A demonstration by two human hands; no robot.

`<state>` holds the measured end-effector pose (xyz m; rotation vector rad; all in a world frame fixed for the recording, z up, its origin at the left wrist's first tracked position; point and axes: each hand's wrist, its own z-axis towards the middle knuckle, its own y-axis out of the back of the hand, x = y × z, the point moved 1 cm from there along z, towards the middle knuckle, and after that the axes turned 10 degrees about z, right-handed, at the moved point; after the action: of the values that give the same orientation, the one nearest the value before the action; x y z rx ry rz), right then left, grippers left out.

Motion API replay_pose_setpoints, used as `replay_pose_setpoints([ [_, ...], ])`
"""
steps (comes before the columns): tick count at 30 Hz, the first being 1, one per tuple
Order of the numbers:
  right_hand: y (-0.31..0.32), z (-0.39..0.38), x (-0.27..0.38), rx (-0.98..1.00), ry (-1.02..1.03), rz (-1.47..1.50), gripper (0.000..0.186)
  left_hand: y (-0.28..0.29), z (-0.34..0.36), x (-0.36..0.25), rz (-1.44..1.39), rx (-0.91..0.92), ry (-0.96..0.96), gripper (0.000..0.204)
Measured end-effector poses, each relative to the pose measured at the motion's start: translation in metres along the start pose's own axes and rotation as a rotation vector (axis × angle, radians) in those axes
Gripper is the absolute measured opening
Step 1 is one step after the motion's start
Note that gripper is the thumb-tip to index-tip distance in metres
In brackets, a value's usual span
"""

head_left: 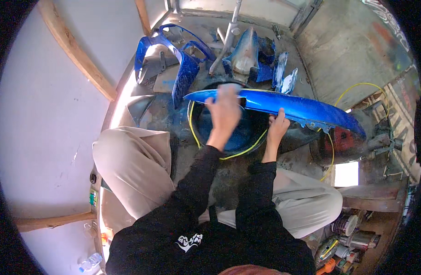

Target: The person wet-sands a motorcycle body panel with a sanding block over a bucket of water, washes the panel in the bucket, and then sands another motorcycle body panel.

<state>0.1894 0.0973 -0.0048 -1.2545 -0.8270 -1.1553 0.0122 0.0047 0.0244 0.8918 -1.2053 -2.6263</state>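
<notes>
A long, glossy blue motorcycle body panel [288, 104] lies crosswise in front of me, above a dark round tub [206, 133]. My right hand [278, 126] grips the panel's lower edge, thumb on its face and fingers underneath. At the panel's narrower left part, my left hand [224, 112] is smeared by motion. A pale grey pad [232, 86] shows at its fingertips, against the panel; its exact kind is too blurred to tell. The tub's inside looks dark blue, partly hidden by the panel and my hands.
A yellow hose [195, 128] curves around the tub and runs right. Beyond lie a blue fairing frame [185, 68], a worn fender-shaped part [247, 50] and a metal stand [231, 34]. Tins and tools [345, 240] crowd the lower right. A plastic bottle [90, 262] is at lower left.
</notes>
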Motion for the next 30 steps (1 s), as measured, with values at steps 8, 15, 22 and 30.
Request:
replay_pose_setpoints([
  [8, 0.004, 0.004, 0.0, 0.008, 0.007, -0.108, 0.051, -0.008, -0.02, -0.03, 0.001, -0.119, -0.227, 0.033],
  [15, -0.003, 0.002, 0.002, 0.012, -0.025, -0.023, 0.053, 0.021, 0.008, 0.07, 0.094, 0.014, 0.354, 0.031],
  [22, 0.002, 0.003, 0.0, 0.01, 0.028, 0.045, 0.051, -0.009, -0.036, -0.071, -0.058, -0.071, -0.275, 0.031],
  [30, 0.002, 0.004, -0.001, -0.004, 0.0, -0.101, 0.051, 0.015, 0.007, 0.074, 0.11, -0.05, 0.31, 0.026],
])
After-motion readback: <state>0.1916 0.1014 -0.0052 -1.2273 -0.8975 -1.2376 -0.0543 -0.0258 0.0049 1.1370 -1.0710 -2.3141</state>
